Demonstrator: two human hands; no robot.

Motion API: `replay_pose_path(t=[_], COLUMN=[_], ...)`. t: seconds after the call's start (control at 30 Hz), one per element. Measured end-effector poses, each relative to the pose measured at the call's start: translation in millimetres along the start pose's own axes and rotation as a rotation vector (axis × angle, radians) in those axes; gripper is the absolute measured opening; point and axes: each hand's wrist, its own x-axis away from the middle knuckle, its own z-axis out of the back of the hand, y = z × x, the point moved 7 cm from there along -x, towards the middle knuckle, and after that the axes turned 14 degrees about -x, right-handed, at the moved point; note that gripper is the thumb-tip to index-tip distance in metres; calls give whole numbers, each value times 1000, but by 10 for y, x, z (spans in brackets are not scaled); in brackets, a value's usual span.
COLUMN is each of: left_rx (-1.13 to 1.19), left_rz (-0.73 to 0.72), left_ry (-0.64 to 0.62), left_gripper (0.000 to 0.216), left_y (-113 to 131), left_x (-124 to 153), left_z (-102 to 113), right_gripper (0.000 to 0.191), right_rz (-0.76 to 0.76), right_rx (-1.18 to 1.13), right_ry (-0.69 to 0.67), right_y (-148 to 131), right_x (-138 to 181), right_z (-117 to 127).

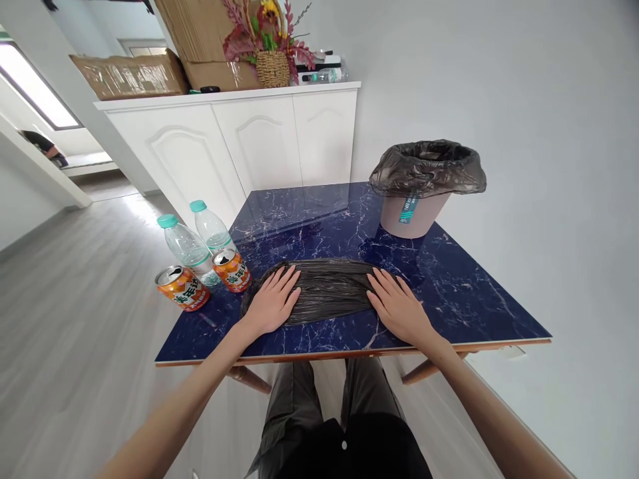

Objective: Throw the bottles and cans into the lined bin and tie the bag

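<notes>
Head view shows the left hand (272, 301) and right hand (400, 307) spread flat, palms down, on opposite ends of a black plastic bag (332, 289) lying on the blue marbled surface (479, 303).

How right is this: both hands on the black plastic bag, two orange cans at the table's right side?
Wrong side: the head view shows two orange cans on the left of the table. Both hands are on the black plastic bag.
</notes>
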Motion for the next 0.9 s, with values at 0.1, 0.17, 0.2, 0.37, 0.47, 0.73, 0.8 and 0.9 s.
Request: replay_pose_path(t=[0.1,0.17,0.2,0.37,0.47,0.73,0.8,0.9], left_rx=[2,1,2,27,53,172,199,212], left_rz=[2,0,0,49,68,199,210,189], left_ry=[27,40,38,-1,44,368,372,341], left_gripper=[62,61,61,59,55,32,29,27], left_y=[1,13,20,74,125,-99,-130,-118], left_x=[27,33,36,88,174,622,712,831], left_z=[3,8,13,175,429,1055,1092,1117], right_gripper=[63,63,63,59,57,48,52,85], right_rz=[-2,-4,-4,40,77,199,303,388], right_rx=[-4,-13,-20,-106,-168,-328,-376,-420], right_ry=[-5,-7,-11,-83,-113,96,-57,-237], right_y=[-1,-3,0,162,340,-721,-1293,-1922], right_x=[-2,-2,-2,-25,-67,-81,-61,-55], right_z=[-8,-15,-18,20,154,445,197,-214])
